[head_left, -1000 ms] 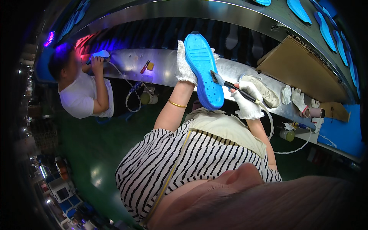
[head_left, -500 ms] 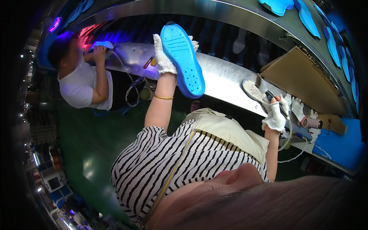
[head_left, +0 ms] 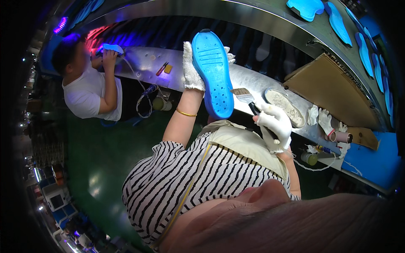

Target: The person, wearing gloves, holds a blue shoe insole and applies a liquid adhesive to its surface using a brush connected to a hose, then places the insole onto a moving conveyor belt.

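A bright blue shoe sole stands raised in front of me, its face with grooves and small holes toward me. Behind its upper part, my left hand, in a white knit glove, is closed around it; fingertips show at its far edge. My right hand, in a white glove with bare fingertips, grips a flat paintbrush by its dark handle. The bristles are at the sole's right edge; I cannot tell whether they touch. Right of the brush, an oval dish with pale, crusted contents lies on the metal bench.
The metal bench carries red-handled pliers and a yellow block. At right are a cardboard sheet, spare gloves and a spool. Blue soles lie on the upper belt. A co-worker handles a blue piece at left.
My right hand has brought the brush leftward from the oval dish to the sole's edge. The left hand and sole have shifted slightly right and down.
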`<state>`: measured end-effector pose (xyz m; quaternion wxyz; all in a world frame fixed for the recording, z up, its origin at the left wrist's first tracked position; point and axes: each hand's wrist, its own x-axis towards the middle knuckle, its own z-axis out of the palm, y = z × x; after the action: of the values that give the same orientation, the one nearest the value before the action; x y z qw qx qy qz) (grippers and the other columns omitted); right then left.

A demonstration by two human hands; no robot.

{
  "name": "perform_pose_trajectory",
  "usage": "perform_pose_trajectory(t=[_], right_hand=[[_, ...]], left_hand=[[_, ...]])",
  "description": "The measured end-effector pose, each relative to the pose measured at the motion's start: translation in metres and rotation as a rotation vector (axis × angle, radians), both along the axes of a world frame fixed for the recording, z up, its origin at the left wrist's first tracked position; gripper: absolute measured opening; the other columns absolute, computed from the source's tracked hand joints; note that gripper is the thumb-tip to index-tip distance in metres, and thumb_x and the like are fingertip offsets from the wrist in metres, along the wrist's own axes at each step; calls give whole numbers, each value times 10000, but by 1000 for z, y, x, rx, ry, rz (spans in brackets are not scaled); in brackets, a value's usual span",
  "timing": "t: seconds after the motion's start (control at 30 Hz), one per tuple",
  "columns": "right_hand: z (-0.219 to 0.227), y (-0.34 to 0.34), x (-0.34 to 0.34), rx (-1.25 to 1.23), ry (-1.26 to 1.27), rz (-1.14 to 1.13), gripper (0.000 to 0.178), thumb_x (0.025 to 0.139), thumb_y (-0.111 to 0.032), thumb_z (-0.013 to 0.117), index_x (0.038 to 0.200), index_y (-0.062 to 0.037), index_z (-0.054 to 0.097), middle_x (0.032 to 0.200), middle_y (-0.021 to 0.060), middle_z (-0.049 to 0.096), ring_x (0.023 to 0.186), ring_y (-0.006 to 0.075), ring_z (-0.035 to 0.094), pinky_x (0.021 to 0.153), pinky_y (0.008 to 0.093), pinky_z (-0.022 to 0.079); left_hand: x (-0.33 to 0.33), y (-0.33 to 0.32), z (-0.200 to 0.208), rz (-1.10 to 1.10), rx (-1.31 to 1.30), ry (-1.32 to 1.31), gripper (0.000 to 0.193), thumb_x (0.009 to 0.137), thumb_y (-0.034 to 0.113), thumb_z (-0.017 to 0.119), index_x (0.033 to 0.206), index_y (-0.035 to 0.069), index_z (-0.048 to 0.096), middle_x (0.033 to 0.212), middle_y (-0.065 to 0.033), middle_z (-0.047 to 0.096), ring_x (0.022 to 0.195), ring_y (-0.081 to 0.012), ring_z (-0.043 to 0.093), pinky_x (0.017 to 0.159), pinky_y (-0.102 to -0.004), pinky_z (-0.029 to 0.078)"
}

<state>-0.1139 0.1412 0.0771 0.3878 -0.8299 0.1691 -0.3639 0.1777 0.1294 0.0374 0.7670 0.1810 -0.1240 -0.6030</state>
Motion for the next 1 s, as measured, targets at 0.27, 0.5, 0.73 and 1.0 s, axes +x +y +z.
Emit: perform_pose_trajectory(t=[0.27,0.5,0.73,1.0], right_hand=[[-3,3,10,-128,21,-25,410,663,188,706,985,-65,678,991,196,669,785,261,690,686,340,570],[-5,4,7,-156,-10,-59,357,680,180,696,946,-57,664,962,174,666,772,257,677,688,323,569],[-32,3,8,275,-232,-386,181,798,58,736,922,-40,646,893,66,656,784,148,639,734,281,528],[-50,-23,11,858,-517,-372,162,880,-40,714,1011,-16,621,964,79,643,819,187,699,761,291,570]], left_hand=[[-25,4,-5,-89,-9,-27,1011,850,808,402,1411,-32,416,1281,-336,544,1117,-463,608,957,-569,520],[-35,6,-3,-163,-24,15,982,850,801,423,1420,2,416,1298,-329,535,1128,-455,602,973,-578,507],[-48,7,-9,-247,-5,99,944,872,781,411,1397,-3,437,1283,-315,551,1110,-433,617,947,-554,532],[-63,6,-15,-241,153,47,889,871,763,447,1397,46,457,1294,-224,577,1126,-349,625,910,-481,569]])
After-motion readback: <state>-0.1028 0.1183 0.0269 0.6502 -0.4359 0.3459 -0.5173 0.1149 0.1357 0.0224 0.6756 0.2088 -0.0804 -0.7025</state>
